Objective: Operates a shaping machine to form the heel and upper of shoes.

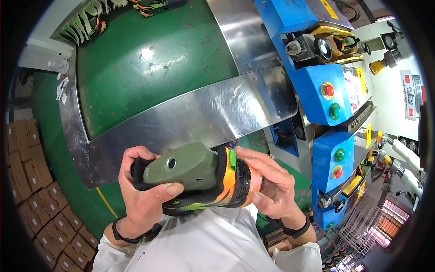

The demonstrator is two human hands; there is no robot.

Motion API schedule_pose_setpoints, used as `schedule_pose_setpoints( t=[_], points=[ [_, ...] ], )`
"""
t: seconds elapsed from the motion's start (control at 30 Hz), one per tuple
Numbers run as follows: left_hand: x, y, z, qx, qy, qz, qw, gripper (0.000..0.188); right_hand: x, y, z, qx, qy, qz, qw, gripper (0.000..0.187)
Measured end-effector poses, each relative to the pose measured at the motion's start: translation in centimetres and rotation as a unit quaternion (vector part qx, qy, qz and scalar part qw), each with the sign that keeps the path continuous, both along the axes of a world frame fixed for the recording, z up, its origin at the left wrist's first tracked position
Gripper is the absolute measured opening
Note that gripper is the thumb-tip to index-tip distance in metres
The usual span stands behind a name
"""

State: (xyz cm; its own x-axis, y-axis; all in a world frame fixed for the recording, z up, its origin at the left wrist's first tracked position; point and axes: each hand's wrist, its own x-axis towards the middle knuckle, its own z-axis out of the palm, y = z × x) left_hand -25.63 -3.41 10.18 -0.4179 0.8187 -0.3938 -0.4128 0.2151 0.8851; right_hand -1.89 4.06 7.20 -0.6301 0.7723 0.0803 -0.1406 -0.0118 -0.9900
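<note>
Close in front of my body I hold a shoe upper [230, 183] in black, orange and green, lying on its side. A dark green shoe last [192, 163] sits inside it, its flat top with a metal-rimmed round hole facing up. My left hand [147, 188] is closed around the black collar end, thumb pressed on the last. My right hand [274, 183] grips the other end, fingers over the orange edge and thumb below. The underside of the shoe upper is hidden.
Ahead is a green-topped bench with a steel rim [181, 118]. Blue machine housings [324, 93] with red and green buttons stand at the right. Cardboard boxes [52, 213] are stacked at the lower left. More shoe uppers [156, 7] lie at the bench's far edge.
</note>
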Motion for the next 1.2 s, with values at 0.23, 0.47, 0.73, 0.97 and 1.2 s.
schedule_pose_setpoints(
  t=[0.23,0.47,0.73,0.97,1.2],
  points=[
    [0.0,0.1,-0.2,-0.010,0.002,-0.006,1.000,0.064,0.0,-0.1,0.1,-0.002,-0.018,-0.005,1.000,0.057],
    [0.0,0.2,-0.2,-0.010,0.005,-0.009,1.000,0.062,-0.2,-0.3,0.6,0.026,-0.066,-0.023,0.997,0.056],
    [0.0,0.6,-0.2,-0.020,-0.007,0.004,1.000,0.060,-0.1,-0.3,-0.3,-0.001,-0.027,-0.030,0.999,0.057],
    [-0.1,0.6,0.0,-0.013,0.003,-0.003,1.000,0.060,0.3,0.4,0.2,-0.028,-0.009,0.009,1.000,0.059],
    [0.0,0.5,-0.3,-0.011,-0.006,-0.002,1.000,0.061,0.3,0.3,0.2,-0.043,-0.002,0.012,0.999,0.060]
  ],
)
